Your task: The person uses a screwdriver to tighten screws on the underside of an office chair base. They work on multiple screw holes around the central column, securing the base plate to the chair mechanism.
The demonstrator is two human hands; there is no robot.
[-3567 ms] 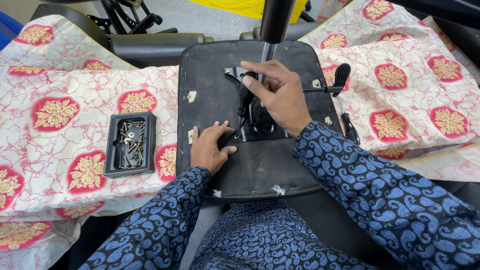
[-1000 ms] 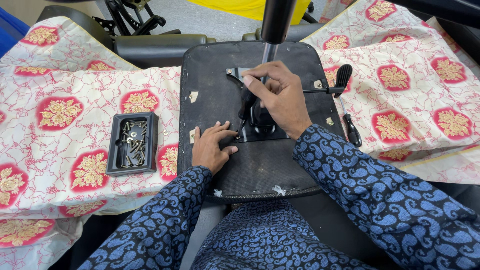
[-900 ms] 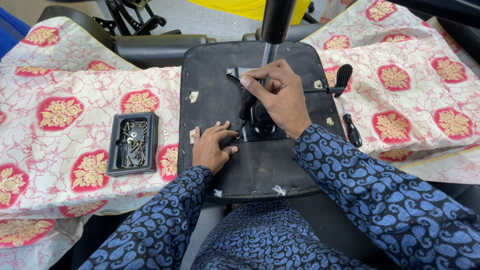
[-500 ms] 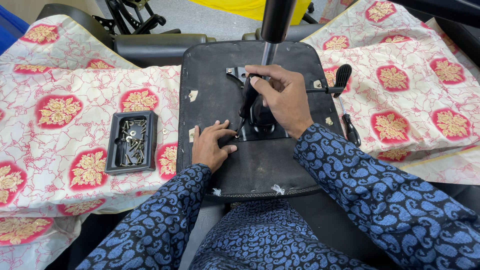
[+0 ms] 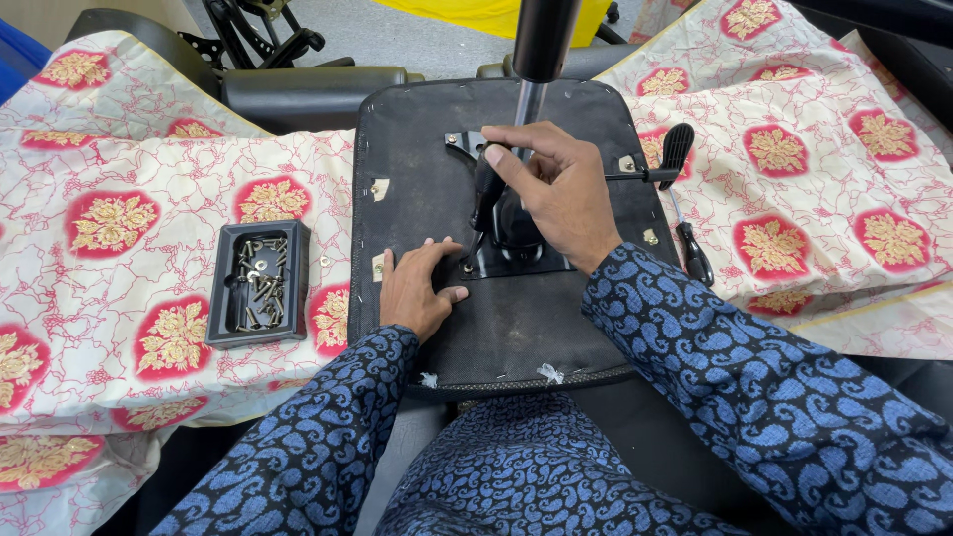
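1. Looking down, I see my two arms in blue swirly-patterned sleeves point(image 5: 695, 347) closest to me.
2. My left hand point(image 5: 417, 288) lies flat on the upturned black fabric-covered chair seat point(image 5: 417, 159), fingers spread open, holding nothing.
3. That seat bottom rests in front of my lap, on top of a white cloth with red and gold flowers point(image 5: 119, 218).
4. My right hand point(image 5: 556, 189) is a bit further away, fingers curled shut around the black metal chair mechanism point(image 5: 496, 223) bolted to the middle of the seat.
5. On my left, apart from the seat, sits a small black plastic tray of screws point(image 5: 256, 283) on the cloth.
6. On my right, just beside the seat's edge, lies a black-handled screwdriver point(image 5: 692, 253).
7. Further off, a black lever with a paddle end point(image 5: 677, 151) sticks out to the right.
8. Farthest away, a black and silver chair post point(image 5: 536, 50) points up from the mechanism.
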